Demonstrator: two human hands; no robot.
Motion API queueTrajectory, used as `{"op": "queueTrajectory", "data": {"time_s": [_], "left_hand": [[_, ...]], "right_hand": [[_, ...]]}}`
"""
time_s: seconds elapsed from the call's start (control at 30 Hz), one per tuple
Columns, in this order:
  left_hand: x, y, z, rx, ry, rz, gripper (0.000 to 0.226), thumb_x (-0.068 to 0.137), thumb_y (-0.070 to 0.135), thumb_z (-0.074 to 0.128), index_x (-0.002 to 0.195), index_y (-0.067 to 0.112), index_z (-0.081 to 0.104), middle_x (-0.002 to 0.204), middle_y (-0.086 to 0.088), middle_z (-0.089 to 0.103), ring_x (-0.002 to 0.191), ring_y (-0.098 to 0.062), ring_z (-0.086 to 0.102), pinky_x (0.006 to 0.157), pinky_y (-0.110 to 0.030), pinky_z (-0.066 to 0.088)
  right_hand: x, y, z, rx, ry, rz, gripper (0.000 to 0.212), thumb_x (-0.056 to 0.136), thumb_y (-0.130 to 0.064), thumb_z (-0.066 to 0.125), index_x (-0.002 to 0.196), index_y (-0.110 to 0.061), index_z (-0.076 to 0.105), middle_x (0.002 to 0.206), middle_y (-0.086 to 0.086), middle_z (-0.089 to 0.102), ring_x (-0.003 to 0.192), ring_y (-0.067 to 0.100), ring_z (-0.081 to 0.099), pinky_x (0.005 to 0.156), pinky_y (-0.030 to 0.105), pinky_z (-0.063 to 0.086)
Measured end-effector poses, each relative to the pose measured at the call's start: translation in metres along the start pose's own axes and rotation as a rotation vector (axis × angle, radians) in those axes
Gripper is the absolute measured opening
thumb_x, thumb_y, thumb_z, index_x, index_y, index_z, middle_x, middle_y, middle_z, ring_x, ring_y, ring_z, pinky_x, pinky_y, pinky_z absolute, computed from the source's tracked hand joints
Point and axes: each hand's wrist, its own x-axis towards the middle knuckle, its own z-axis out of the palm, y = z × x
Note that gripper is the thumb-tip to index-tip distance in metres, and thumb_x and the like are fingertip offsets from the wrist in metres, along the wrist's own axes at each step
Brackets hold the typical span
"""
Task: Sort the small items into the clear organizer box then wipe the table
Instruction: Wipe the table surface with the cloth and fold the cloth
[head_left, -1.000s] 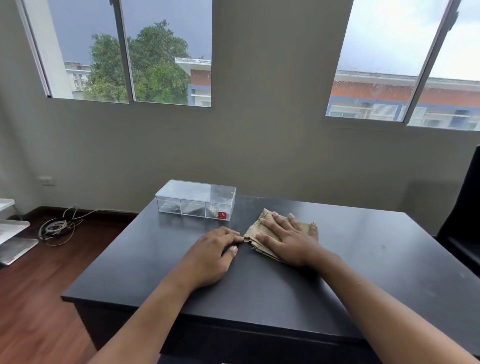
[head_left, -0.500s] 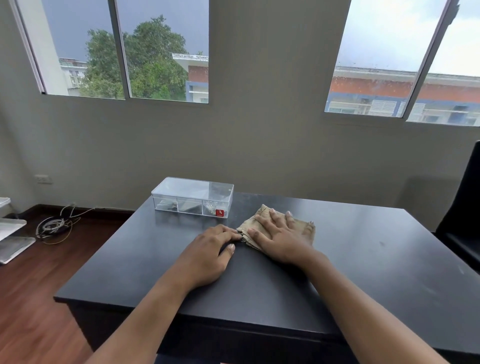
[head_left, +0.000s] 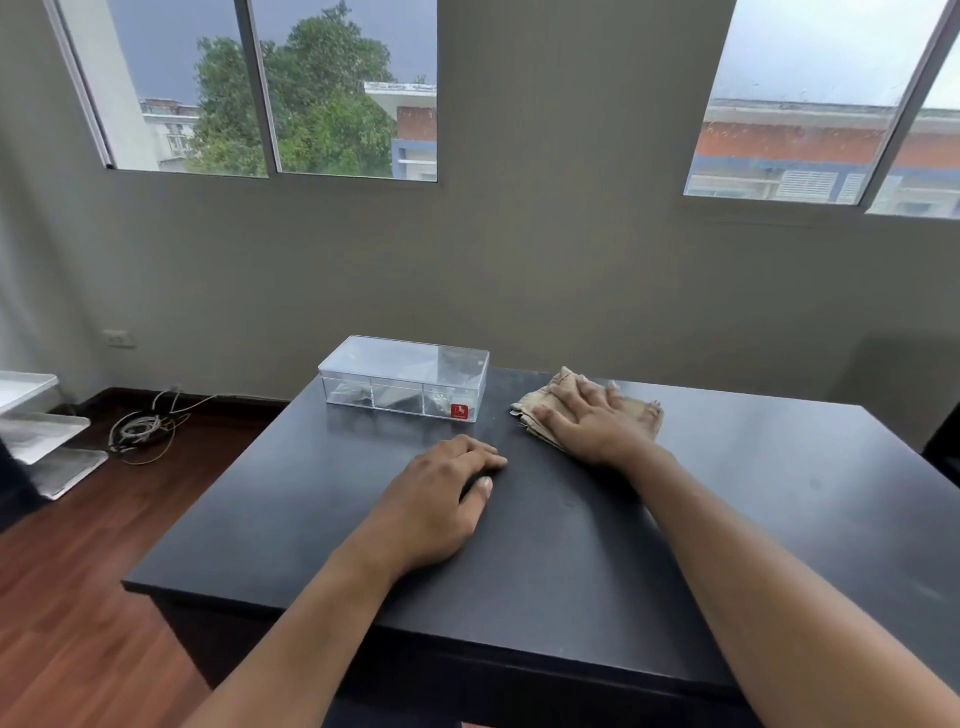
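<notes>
Both hands lay spread flat: right hand (head_left: 592, 421) pressing the cloth (head_left: 641, 413), left hand (head_left: 441, 493) bracing; I feared a leftward sweep nudging the box (head_left: 405, 384).

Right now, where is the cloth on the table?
In the head view, the cloth lies flat under the right hand, far on the table, right of the clear organizer box.

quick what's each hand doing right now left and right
Left hand: open, palm down on the table, holding nothing.
Right hand: open and flat, pressing on the tan cloth, no closed grip.
</notes>
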Motion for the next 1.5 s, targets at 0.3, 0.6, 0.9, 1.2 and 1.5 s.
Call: {"op": "queueTrajectory", "data": {"time_s": [0.3,0.6,0.9,1.2,1.5], "left_hand": [[0.001,0.003,-0.001,0.033,-0.006,0.021,0.031,0.098,0.027,0.055,0.128,0.028,0.066,0.129,0.015,0.06,0.125,-0.006,0.051,0.111,-0.025,0.037],[0.008,0.025,0.007,0.028,-0.087,0.107,0.036,0.098,0.032,0.054,0.133,0.03,0.06,0.129,0.015,0.057,0.124,-0.004,0.05,0.108,-0.018,0.033],[0.05,0.066,0.036,0.09,-0.23,0.219,0.037,0.101,0.035,0.047,0.136,0.029,0.059,0.134,0.011,0.053,0.125,-0.011,0.048,0.11,-0.029,0.035],[0.081,0.084,0.058,0.144,-0.292,0.268,0.041,0.103,0.035,0.043,0.141,0.027,0.053,0.137,0.007,0.05,0.125,-0.017,0.046,0.111,-0.037,0.037],[0.102,0.116,0.088,0.134,-0.337,0.364,0.043,0.104,0.033,0.042,0.146,0.027,0.05,0.142,0.007,0.049,0.127,-0.017,0.044,0.113,-0.036,0.035]], "right_hand": [[-0.044,0.006,0.008,-0.03,-0.009,-0.085,0.074,0.089,-0.085,0.014,0.158,-0.058,0.011,0.173,-0.016,-0.004,0.16,0.021,-0.013,0.115,0.069,-0.014],[-0.11,0.092,-0.005,-0.067,-0.023,-0.157,0.067,0.089,-0.086,0.015,0.153,-0.067,0.006,0.171,-0.027,-0.003,0.159,0.009,-0.011,0.122,0.062,-0.012],[-0.053,0.204,-0.052,-0.106,0.072,0.355,0.086,0.076,-0.094,0.006,0.156,-0.061,0.01,0.172,-0.021,0.006,0.161,0.019,0.007,0.121,0.067,0.004],[-0.103,0.176,-0.029,-0.077,0.021,0.183,0.074,0.086,-0.087,0.012,0.155,-0.062,0.005,0.172,-0.022,-0.005,0.16,0.017,-0.005,0.12,0.068,-0.006],[-0.147,0.233,-0.045,-0.065,0.03,0.169,0.08,0.075,-0.096,0.011,0.151,-0.07,0.008,0.169,-0.031,0.001,0.16,0.01,-0.002,0.122,0.061,-0.008]]}}
